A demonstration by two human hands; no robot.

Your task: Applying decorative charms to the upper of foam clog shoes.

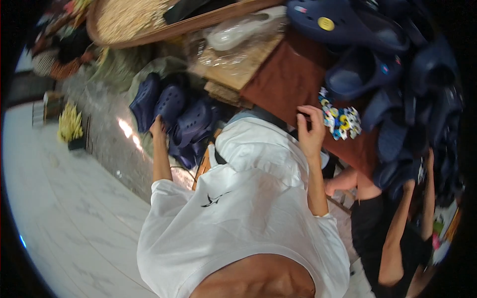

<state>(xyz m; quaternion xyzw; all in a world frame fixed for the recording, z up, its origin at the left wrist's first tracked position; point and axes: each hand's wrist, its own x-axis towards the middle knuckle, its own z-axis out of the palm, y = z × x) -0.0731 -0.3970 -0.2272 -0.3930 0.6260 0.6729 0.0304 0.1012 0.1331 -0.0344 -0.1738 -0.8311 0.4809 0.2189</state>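
Note:
My left hand reaches into a heap of navy clogs on the left and grips a perforated navy clog by its lower edge; part of its fingers is hidden. Over the edge of the red-brown table cover is my right hand. Its fingers are bent, with a gap between thumb and forefinger, and nothing shows in them. Right beside those fingers lies a pile of small colourful shoe charms, in white, yellow, blue and green.
Many navy clogs crowd the table's right side, where a co-worker's arms reach in. A wooden board carries a plastic-wrapped pale object. Behind is a round tray of pale grains. A yellow plant stands far left.

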